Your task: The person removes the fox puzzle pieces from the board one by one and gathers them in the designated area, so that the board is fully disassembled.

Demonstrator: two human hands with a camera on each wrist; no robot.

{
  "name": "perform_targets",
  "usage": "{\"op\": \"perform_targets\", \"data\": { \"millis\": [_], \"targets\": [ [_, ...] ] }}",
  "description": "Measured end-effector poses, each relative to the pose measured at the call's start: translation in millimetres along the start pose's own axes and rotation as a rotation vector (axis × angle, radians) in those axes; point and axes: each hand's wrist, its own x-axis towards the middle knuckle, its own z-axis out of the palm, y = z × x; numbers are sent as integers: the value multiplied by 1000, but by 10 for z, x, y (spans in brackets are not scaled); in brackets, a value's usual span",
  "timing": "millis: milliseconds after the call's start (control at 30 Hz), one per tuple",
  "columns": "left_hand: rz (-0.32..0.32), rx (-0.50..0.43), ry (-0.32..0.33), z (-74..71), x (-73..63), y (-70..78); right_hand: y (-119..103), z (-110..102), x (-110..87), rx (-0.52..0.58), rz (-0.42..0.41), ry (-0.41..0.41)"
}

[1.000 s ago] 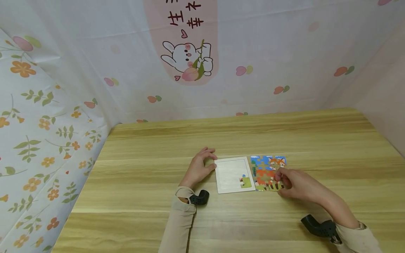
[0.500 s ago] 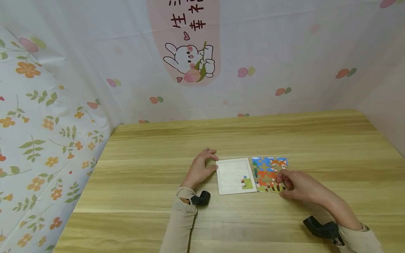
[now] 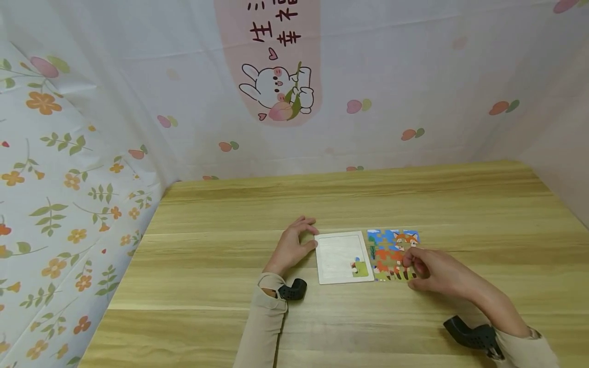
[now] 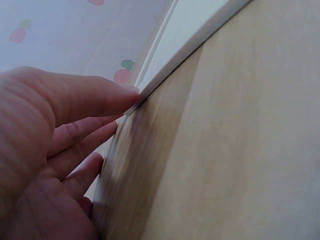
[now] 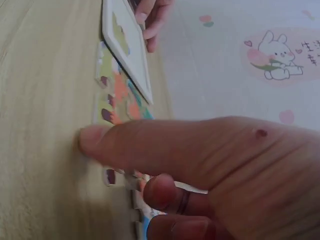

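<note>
A shallow white puzzle tray (image 3: 338,255) lies flat, with a green puzzle piece (image 3: 360,269) in its lower right corner. My left hand (image 3: 291,248) touches the tray's upper left side; in the left wrist view the thumb (image 4: 107,99) presses its edge and the other fingers extend loosely. Close to the tray's right side lies a fox jigsaw (image 3: 384,253), its pieces laid together. Over its lower right part is my right hand (image 3: 434,268), thumb at the near edge and fingers bent onto the pieces. I cannot tell whether it pinches one.
The wooden table (image 3: 221,245) carries the tray and jigsaw. Behind it hangs a white curtain (image 3: 386,76) with a rabbit print, and a flowered cloth (image 3: 78,214) hangs at the left. A black wrist camera (image 3: 293,290) sits on the left forearm, another camera (image 3: 469,337) on the right.
The head view has shifted slightly, so everything sits a little lower and to the right. Both hands, the tray and the jigsaw hold nearly the same places relative to each other.
</note>
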Motion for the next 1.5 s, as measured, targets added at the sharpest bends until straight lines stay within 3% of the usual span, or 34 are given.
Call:
{"op": "perform_targets", "data": {
  "millis": [200, 433, 633, 833, 967, 1200, 1500],
  "targets": [
    [11, 8, 15, 4, 0, 4, -140, -20, 56, -9, -68, 83],
    [18, 2, 11, 10, -2, 6, -421, 64, 349, 2, -153, 25],
    [29, 24, 47, 8, 4, -17, -559, 146, 595, -15, -115, -68],
    [26, 25, 53, 14, 19, -16, -569, 223, 666, 9, -43, -124],
    [15, 15, 50, 24, 14, -24, -566, 248, 657, 4, -13, -122],
    [17, 12, 52, 21, -7, -41, -580, 278, 661, -12, -52, -104],
    [5, 15, 50, 17, 8, -31, -578, 281, 667, -12, -36, -92]
  ]
}}
